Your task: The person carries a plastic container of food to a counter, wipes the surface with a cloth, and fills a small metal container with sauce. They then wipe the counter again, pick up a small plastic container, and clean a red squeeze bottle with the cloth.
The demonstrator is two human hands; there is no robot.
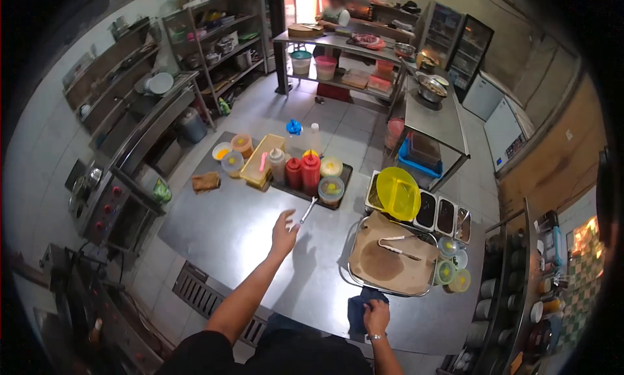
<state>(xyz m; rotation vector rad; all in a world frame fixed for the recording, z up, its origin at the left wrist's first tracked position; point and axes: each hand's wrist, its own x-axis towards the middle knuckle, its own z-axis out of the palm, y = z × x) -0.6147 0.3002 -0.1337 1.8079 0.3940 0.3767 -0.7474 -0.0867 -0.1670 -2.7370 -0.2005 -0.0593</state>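
Observation:
My left hand [284, 235] is over the steel table with its fingers apart. Just beyond its fingertips is a slim metal utensil [309, 209], its exact kind too small to make out; I see no grip on it. Beside the utensil's far end stands a lidded tub [331, 190] on a dark tray with red squeeze bottles [311, 172]. At the table's near edge my right hand [376, 318] is closed on a dark cloth [359, 310]. Above that hand sits a metal tray [354, 274] lined with brown paper [370, 235], with tongs [398, 248] lying on it.
A yellow container [398, 193] rests over metal pans [446, 216] at the right. Small lidded tubs [445, 271] stand beside the lined tray. A brown cloth [206, 182] lies at far left. Across the room, a person [334, 16] stands behind another table [354, 47].

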